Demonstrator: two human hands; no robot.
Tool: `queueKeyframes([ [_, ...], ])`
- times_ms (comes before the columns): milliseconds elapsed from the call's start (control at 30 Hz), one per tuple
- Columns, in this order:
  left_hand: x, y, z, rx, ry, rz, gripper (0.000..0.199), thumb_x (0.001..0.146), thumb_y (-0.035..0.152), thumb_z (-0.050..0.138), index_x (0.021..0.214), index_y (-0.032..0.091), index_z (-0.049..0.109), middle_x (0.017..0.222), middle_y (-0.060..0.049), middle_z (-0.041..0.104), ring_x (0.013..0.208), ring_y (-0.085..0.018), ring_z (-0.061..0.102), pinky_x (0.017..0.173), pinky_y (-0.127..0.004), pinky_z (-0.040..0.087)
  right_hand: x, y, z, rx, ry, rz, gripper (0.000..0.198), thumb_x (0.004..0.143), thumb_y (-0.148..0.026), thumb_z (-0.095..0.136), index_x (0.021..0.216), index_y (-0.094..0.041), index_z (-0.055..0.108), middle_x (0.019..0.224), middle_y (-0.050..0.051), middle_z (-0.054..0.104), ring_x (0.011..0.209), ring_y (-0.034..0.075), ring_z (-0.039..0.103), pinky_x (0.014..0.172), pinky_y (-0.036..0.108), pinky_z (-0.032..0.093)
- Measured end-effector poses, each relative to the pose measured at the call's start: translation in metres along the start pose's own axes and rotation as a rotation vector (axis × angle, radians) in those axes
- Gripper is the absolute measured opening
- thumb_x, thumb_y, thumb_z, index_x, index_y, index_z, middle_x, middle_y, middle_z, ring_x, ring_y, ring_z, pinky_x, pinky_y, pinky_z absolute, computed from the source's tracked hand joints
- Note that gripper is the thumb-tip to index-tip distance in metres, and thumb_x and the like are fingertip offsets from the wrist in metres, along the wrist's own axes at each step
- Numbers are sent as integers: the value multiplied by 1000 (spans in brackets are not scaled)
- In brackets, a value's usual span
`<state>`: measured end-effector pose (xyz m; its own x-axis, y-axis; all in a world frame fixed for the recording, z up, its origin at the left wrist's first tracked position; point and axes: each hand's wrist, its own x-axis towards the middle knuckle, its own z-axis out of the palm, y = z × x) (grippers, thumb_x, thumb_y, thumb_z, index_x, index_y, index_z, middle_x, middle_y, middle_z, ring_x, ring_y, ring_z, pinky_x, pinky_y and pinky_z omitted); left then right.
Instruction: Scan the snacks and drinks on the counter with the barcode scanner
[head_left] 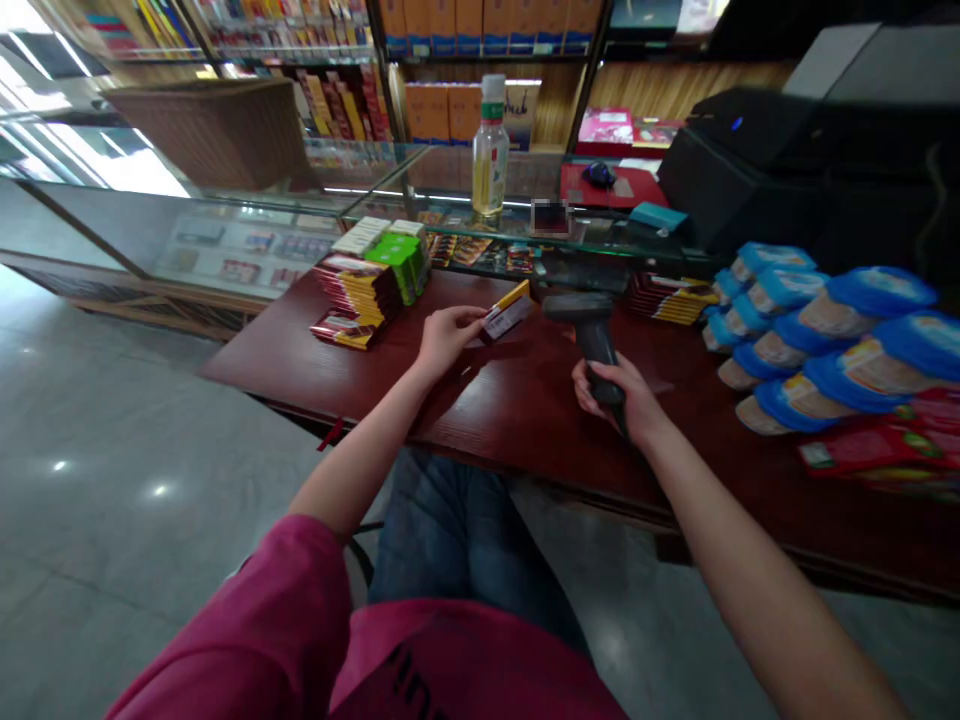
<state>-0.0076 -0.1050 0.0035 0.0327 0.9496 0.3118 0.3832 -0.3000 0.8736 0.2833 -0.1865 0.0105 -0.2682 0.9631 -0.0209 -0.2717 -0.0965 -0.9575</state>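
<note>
My left hand [445, 341] pinches one end of a small flat yellow-and-dark-red pack [508, 313] above the counter, its pale printed side turned toward me. Wrapped round the handle of a black barcode scanner [596, 345] is my right hand [616, 396]. The scanner's head is just right of the pack, pointing left toward it. To the left of my left hand stands a stack of similar red-and-yellow packs [360, 295], beside green boxes [403, 262]. Behind the scanner, more red-and-yellow packs [671, 298] lie in a row.
Blue-lidded tubs [840, 325] and red packets [885, 440] crowd the right of the wooden counter [495, 410]. A bottle of yellow liquid [490, 160] stands on the glass case behind. A wicker basket [214, 130] sits far left, and dark equipment [757, 180] at the back right.
</note>
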Motion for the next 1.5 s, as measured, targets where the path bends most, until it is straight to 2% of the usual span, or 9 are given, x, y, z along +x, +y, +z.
queueKeyframes([
  [133,-44,-10,-79,287,105,209,22,101,24,68,118,24,82,117,-4,84,108,-22,79,99,-32,60,16,8,51,85,-59,6,31,80,-40,78,91,-27,53,68,-4,59,46,12,47,39,26,33],
  [300,-89,-38,-185,550,192,250,22,105,27,62,120,26,78,125,-4,82,119,-21,76,108,-34,57,45,28,113,108,-143,19,32,78,-42,79,83,-25,52,66,-4,60,43,9,46,37,24,32],
  [400,-95,-57,-226,603,151,265,22,103,26,63,118,25,79,127,-5,81,121,-23,76,110,-35,58,57,37,132,82,-167,26,34,76,-42,81,83,-24,53,65,-3,63,42,10,49,36,23,34],
  [567,-76,-74,-249,716,69,216,27,99,23,65,121,25,81,135,-6,78,130,-25,73,114,-40,57,55,43,131,51,-149,15,31,75,-40,82,85,-24,57,66,-2,66,44,12,52,37,24,37],
  [900,-62,-86,-244,774,-5,240,56,87,5,51,136,18,73,148,-10,70,147,-24,60,127,-44,46,62,46,110,195,-73,45,28,75,-42,80,76,-23,58,68,1,59,50,11,49,41,25,40],
  [1067,-65,-61,-200,780,203,257,58,92,11,51,149,18,60,152,-12,66,146,-27,57,124,-48,45,63,43,86,149,134,-170,33,75,-39,81,88,-26,54,68,-4,62,46,10,50,39,23,38],
  [1167,-57,-37,-145,753,125,333,48,97,13,47,142,19,64,139,-12,72,134,-27,63,117,-46,49,60,34,52,31,304,-302,38,68,-28,78,95,-28,52,70,-7,69,43,10,51,38,22,38],
  [1333,-17,-3,-9,598,-186,508,53,91,9,51,142,19,63,137,-12,71,130,-28,64,115,-47,52,46,13,-19,-120,529,-379,46,63,-18,66,106,-28,53,83,-7,76,44,9,53,44,22,44],
  [1500,42,19,156,327,-304,576,74,90,9,51,162,12,39,163,-20,50,155,-29,45,131,-48,38,33,2,-76,-150,615,-411,49,62,-18,71,110,-26,59,85,-5,77,53,11,60,51,25,51],
])
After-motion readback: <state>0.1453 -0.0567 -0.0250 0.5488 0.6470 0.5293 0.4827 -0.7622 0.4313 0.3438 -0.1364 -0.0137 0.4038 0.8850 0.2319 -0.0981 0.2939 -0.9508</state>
